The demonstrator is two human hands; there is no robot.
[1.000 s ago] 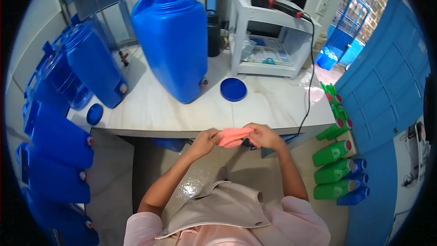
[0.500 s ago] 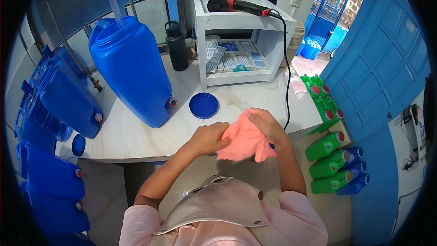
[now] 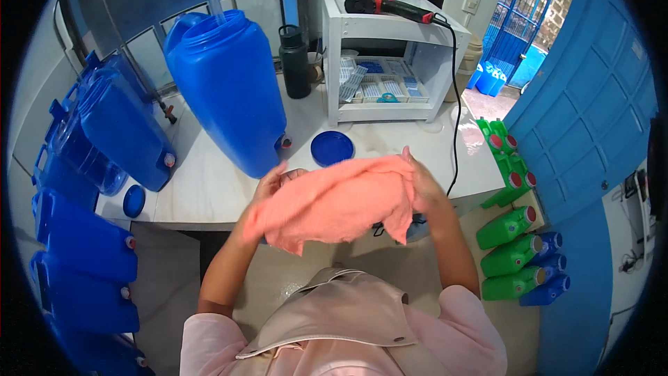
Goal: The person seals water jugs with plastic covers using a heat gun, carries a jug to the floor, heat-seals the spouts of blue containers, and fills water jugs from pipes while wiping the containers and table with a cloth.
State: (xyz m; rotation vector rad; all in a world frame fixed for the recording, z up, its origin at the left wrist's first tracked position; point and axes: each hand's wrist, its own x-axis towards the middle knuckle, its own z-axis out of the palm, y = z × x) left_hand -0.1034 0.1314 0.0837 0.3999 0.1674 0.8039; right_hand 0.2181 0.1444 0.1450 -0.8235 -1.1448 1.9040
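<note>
A coral-coloured cloth [image 3: 334, 198] is stretched out in the air between my two hands, over the front edge of the counter. My left hand [image 3: 273, 184] grips its left end, with the fingers partly covered by the fabric. At the right end my right hand [image 3: 426, 184] holds a bunched edge, thumb upward. Just beyond the cloth a round blue lid [image 3: 332, 148] lies flat on the counter. A tall blue water container [image 3: 233, 90] stands behind my left hand, its top uncapped and a clear stream or tube coming down into its mouth.
A white shelf [image 3: 379, 115] holds small packets in trays, with a red and black heat gun [image 3: 390, 5] on top; its cord hangs over the counter [image 3: 188, 198]. A dark bottle [image 3: 295, 63] stands beside it. Blue containers [image 3: 87, 237] line the left; green jugs [image 3: 511, 254] stand right.
The cloth has gone from bunched up to spread wide. My left hand has moved left, away from the right hand. The view has shifted slightly.
</note>
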